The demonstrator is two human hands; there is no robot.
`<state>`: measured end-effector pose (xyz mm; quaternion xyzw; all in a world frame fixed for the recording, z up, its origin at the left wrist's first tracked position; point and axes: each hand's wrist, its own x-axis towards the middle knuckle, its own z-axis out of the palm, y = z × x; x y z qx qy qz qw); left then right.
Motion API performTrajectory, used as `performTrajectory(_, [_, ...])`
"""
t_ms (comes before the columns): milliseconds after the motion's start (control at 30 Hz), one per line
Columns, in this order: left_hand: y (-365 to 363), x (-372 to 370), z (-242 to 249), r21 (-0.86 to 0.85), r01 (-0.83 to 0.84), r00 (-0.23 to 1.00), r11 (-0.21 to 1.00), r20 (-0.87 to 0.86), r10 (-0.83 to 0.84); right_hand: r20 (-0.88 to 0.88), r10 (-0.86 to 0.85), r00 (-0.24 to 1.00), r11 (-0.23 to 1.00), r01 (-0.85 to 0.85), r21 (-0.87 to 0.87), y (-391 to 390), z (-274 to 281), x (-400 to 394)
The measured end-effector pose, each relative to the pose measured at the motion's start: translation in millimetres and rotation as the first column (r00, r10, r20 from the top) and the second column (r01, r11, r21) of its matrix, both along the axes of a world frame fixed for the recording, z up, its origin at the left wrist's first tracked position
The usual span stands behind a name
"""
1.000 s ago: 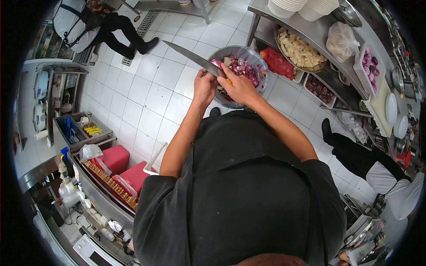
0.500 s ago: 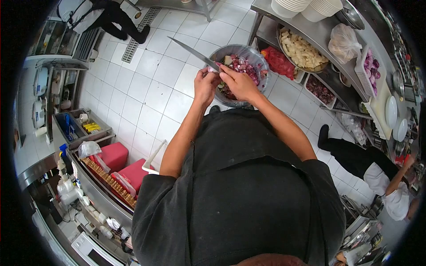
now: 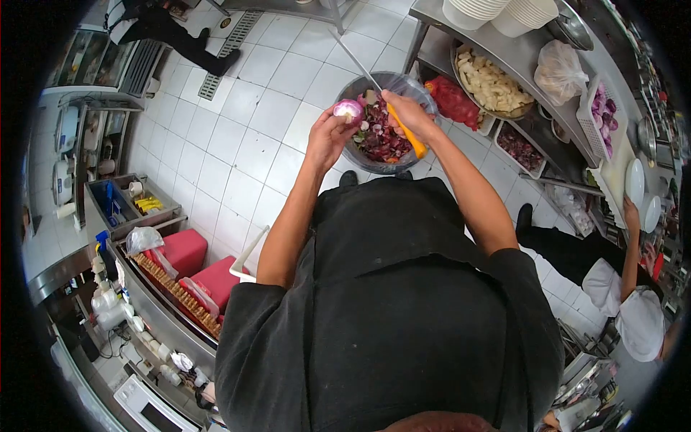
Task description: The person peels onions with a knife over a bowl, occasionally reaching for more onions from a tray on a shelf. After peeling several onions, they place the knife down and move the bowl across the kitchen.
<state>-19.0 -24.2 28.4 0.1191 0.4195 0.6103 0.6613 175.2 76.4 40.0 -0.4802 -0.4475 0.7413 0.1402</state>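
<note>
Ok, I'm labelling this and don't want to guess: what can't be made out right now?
All in the head view:
- Underside of the purple onion: hidden by the left hand.
- Part of the orange knife handle: covered by the right hand.
- Floor of the bucket: buried under purple scraps.
- Head of the person at upper left: cut off by the picture's edge.

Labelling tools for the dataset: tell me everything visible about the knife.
The knife has a long, narrow-looking, grey, metallic blade and a yellow-orange handle, perhaps plastic. The right grip wraps the handle, partly hiding it; nothing else visibly touches the knife. It slants above the bin, tip toward the view's upper left, seen beyond the bin's far rim. Edge wear: cannot tell.
</note>
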Motion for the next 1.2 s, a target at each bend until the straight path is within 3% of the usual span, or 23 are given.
performTrajectory(100, [2.3,2.2,2.2,-0.004,-0.017,1.0,1.0,0.015,0.017,0.046,-0.023,0.999,0.998,0.026,-0.058,3.1,-18.1,-5.0])
performTrajectory(167, [2.9,1.5,1.4,-0.001,-0.016,1.0,1.0,0.0,0.016,0.03,-0.019,0.999,1.0,0.02,-0.005,-1.1,-27.5,-8.1])
performTrajectory(500, [3.4,-4.7,-9.9,-0.038,-0.019,1.0,0.999,-0.012,0.019,0.082,-0.06,0.995,0.993,0.068,-0.095,3.3,-23.1,-7.7])
performTrajectory(800, [10.1,0.6,-7.0,-0.058,-0.07,0.997,0.996,-0.035,0.068,-0.198,0.016,0.98,0.97,-0.063,-0.235,-18.9,23.0,1.5])
performTrajectory(1200, [6.5,2.2,-11.1,-0.016,-0.033,0.999,0.999,-0.014,0.033,-0.171,-0.025,0.985,0.974,-0.015,-0.227,-29.1,13.2,-10.2])
